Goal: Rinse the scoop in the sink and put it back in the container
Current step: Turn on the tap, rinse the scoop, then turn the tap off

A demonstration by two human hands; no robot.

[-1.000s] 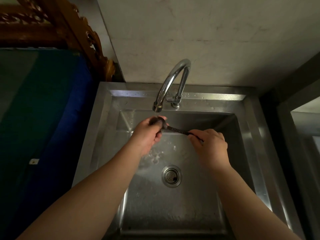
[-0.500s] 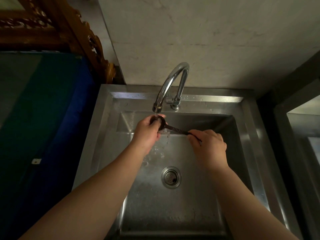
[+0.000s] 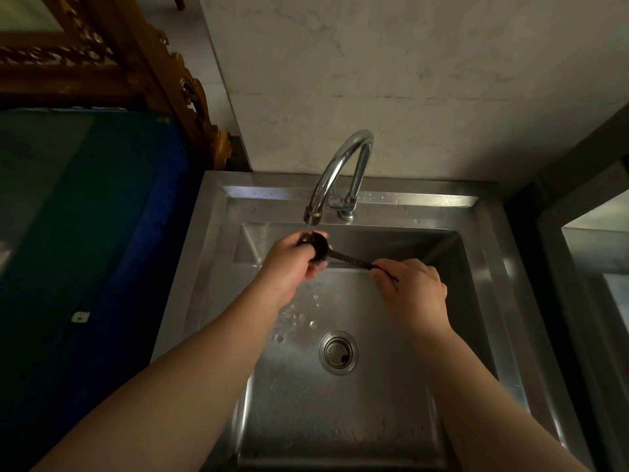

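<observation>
A small dark scoop [image 3: 321, 248] with a long thin handle is held over the steel sink [image 3: 490, 267], right under the spout of the curved chrome tap [image 3: 335, 168]. A thin stream of water falls into its bowl and drips into the basin. My left hand [image 3: 289, 264] wraps its fingers around the scoop's bowl. My right hand [image 3: 413, 291] pinches the far end of the handle. No container is in view.
The round drain [image 3: 338, 352] sits in the middle of the wet basin. A dark blue and green surface [image 3: 88, 233] lies to the left of the sink, with carved wooden furniture [image 3: 163, 66] behind it. A grey wall stands behind the tap.
The scoop's bowl has turned in my left hand, so its dark hollow shows under the stream. Both hands have stayed in about the same place.
</observation>
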